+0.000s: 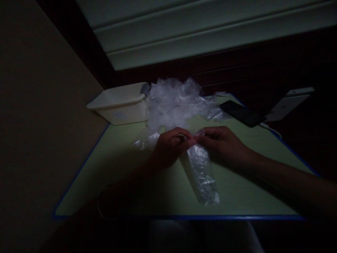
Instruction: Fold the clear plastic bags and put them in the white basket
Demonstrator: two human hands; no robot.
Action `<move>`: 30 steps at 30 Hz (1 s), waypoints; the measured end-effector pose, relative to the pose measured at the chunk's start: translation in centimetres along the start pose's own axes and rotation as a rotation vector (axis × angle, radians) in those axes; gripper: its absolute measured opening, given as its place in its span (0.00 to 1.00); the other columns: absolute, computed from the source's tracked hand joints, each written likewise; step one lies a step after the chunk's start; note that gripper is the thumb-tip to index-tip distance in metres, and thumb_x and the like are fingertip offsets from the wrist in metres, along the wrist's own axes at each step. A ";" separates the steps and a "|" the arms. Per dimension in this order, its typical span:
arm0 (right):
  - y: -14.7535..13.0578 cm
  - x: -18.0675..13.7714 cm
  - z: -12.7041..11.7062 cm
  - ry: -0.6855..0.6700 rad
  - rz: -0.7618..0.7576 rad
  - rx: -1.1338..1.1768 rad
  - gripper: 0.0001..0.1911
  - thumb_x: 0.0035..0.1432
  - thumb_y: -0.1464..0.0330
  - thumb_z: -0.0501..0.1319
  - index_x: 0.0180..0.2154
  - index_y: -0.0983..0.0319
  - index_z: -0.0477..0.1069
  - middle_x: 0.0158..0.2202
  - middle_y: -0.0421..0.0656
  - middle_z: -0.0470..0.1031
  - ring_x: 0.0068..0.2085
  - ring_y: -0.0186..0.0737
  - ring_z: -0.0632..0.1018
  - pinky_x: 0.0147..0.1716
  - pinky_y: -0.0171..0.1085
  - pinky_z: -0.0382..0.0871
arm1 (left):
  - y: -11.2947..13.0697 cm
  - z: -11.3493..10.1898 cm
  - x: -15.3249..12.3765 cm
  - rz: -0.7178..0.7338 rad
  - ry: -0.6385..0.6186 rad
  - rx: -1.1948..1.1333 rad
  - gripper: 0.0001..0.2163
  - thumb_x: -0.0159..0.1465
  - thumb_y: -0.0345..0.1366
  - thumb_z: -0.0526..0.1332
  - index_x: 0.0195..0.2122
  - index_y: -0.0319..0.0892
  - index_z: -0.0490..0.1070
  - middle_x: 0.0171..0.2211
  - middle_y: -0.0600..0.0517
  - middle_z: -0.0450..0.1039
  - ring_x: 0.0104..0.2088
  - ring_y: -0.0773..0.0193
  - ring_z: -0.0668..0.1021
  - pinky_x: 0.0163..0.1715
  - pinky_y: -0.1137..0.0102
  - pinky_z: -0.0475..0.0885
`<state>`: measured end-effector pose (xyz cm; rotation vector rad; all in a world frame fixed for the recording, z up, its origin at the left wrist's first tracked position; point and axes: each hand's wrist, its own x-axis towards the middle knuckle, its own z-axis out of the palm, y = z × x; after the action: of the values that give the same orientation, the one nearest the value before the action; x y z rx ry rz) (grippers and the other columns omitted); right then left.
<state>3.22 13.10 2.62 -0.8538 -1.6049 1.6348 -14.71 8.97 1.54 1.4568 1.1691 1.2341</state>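
Note:
A clear plastic bag [202,174] lies lengthwise on the green table [126,179], its far end raised between my hands. My left hand [170,146] is closed in a pinch on the bag's top edge. My right hand [222,142] is also closed, fingers curled on the same edge from the other side. The fingertips of both hands meet at the bag's mouth. Behind them sits a loose pile of clear plastic bags [175,102], and another crumpled bag [147,140] lies just left of my left hand.
A white plastic tub [119,103] stands at the back left beside the pile. A dark phone [242,113] lies at the back right with a white cable [272,129]. The table has a blue edge [184,217]. The room is dim.

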 end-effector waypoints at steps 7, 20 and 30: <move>0.2 -0.1 -0.1 -0.014 0.020 0.037 0.09 0.48 0.62 0.69 0.27 0.61 0.77 0.25 0.39 0.73 0.25 0.32 0.69 0.26 0.35 0.62 | -0.1 0.0 0.1 0.060 -0.022 -0.047 0.08 0.55 0.36 0.69 0.30 0.41 0.72 0.27 0.53 0.71 0.25 0.70 0.72 0.22 0.76 0.67; 0.3 -0.2 0.1 -0.009 0.076 0.076 0.07 0.48 0.65 0.69 0.28 0.62 0.76 0.24 0.38 0.73 0.24 0.30 0.68 0.24 0.33 0.59 | -0.3 0.4 0.4 0.013 -0.017 -0.265 0.21 0.49 0.30 0.71 0.42 0.40 0.66 0.36 0.54 0.70 0.31 0.68 0.78 0.30 0.75 0.74; 0.3 -0.1 0.1 -0.016 0.077 0.094 0.08 0.48 0.64 0.69 0.26 0.63 0.75 0.23 0.38 0.72 0.24 0.30 0.68 0.25 0.33 0.59 | -0.2 0.5 0.5 0.010 -0.039 -0.271 0.24 0.48 0.29 0.71 0.46 0.40 0.65 0.36 0.53 0.70 0.32 0.68 0.78 0.32 0.74 0.75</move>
<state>3.17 12.99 2.32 -0.8654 -1.5100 1.7603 -14.21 9.45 1.41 1.2798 0.9292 1.3099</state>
